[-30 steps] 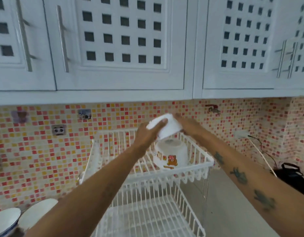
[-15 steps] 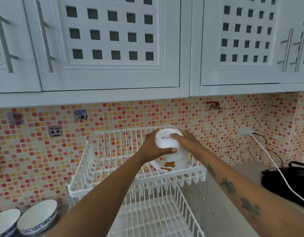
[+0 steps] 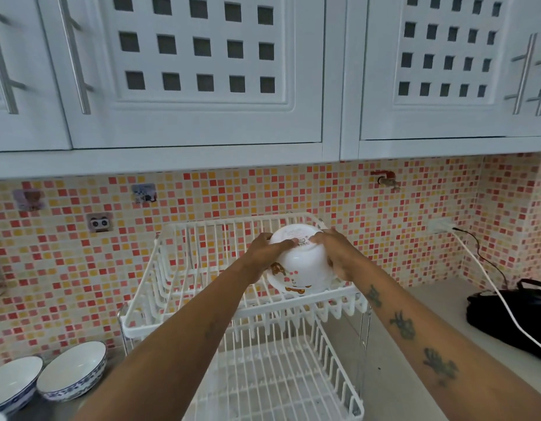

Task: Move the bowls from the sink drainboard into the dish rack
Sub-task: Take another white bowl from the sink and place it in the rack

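Note:
A white bowl with an orange cartoon print [image 3: 299, 265] lies upside down on the right side of the top tier of the white wire dish rack [image 3: 184, 320]. It sits on another upturned bowl, of which only the rim shows below. My left hand [image 3: 264, 255] grips its left side and my right hand [image 3: 336, 253] its right side. Two blue-patterned white bowls [image 3: 71, 372] [image 3: 11, 387] stand upright on the drainboard at the lower left.
White wall cabinets [image 3: 202, 71] hang low above the rack. The rack's lower tier [image 3: 272, 387] holds nothing I can see. A black bag [image 3: 512, 317] and a white cable [image 3: 491, 287] lie on the counter at the right. A mosaic tile wall stands behind.
Both hands carried the white bowl down from above the rack and set it upside down over the printed bowl on the top tier. The view shifted left, showing the drainboard bowls.

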The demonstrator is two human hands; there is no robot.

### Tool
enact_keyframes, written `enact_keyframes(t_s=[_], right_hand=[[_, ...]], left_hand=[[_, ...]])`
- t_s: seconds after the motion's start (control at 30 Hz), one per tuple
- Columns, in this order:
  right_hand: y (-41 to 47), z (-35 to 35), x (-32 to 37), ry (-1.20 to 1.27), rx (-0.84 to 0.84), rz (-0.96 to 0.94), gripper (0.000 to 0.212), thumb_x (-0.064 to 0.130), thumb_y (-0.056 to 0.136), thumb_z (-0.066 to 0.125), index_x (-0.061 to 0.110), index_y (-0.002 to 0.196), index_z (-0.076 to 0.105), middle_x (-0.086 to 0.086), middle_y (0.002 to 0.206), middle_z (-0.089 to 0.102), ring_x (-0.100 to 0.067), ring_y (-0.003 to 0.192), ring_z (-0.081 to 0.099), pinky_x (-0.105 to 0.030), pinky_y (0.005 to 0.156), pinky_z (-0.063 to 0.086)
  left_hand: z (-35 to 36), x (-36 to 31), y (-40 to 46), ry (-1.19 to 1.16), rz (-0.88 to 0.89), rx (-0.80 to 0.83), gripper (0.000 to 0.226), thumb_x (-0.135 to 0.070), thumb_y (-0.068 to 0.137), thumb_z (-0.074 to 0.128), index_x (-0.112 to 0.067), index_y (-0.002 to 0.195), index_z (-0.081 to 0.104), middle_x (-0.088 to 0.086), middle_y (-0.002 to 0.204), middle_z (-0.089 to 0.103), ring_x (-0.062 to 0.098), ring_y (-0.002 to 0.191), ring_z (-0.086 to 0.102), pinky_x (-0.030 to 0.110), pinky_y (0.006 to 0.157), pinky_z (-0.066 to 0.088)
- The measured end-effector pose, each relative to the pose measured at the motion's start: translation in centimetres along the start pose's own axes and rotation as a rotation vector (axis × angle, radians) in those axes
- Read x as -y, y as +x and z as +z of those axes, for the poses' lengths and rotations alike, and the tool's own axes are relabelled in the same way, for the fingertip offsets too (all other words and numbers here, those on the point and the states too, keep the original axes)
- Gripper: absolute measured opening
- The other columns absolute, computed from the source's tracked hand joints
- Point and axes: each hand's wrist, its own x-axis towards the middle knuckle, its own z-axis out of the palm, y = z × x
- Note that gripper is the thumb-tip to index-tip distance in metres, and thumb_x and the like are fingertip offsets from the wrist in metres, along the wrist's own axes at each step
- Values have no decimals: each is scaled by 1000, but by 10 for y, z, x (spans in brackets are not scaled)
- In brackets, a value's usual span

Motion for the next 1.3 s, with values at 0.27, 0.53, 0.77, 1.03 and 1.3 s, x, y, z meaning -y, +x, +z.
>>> enact_keyframes(t_s=[0.27, 0.53, 0.77, 1.03, 1.3], right_hand=[[9, 3, -3, -156, -66, -32, 53, 28, 93, 45, 9, 143, 40, -14, 129, 57, -21, 85, 56, -29, 60, 41], [9, 6, 0, -324, -115, -19, 56, 35, 93, 38, 7, 141, 42, -9, 115, 55, -24, 90, 53, -29, 59, 37], [11, 10, 3, -425, -132, -47, 55, 36, 94, 35, 5, 138, 45, -18, 141, 49, -31, 116, 54, -35, 82, 39], [-1, 14, 7, -549, -127, -53, 61, 43, 100, 29, 5, 148, 32, -17, 153, 36, -33, 135, 43, -39, 104, 38], [-29, 50, 38, -759, -295, -320, 53, 43, 98, 34, 2, 123, 57, -22, 134, 51, -39, 117, 54, -47, 99, 46]], left_hand=[[2, 4, 9, 119, 17, -38, 67, -42, 87, 70, -14, 142, 44, 12, 131, 61, 31, 109, 63, 39, 87, 53], [3, 4, 13, 159, 25, -67, 62, -45, 89, 66, -12, 139, 51, 11, 123, 65, 26, 92, 62, 28, 62, 48], [1, 6, 18, 202, 25, -68, 60, -49, 89, 62, -12, 136, 54, 10, 116, 67, 21, 82, 63, 28, 62, 48], [-1, 2, 2, 246, 16, 15, 82, -67, 87, 50, -10, 145, 41, 14, 127, 65, 28, 105, 67, 33, 76, 56], [-30, -15, -43, 409, 63, 30, 74, -58, 101, 23, -7, 154, 30, 9, 158, 35, 32, 139, 42, 38, 97, 43]])
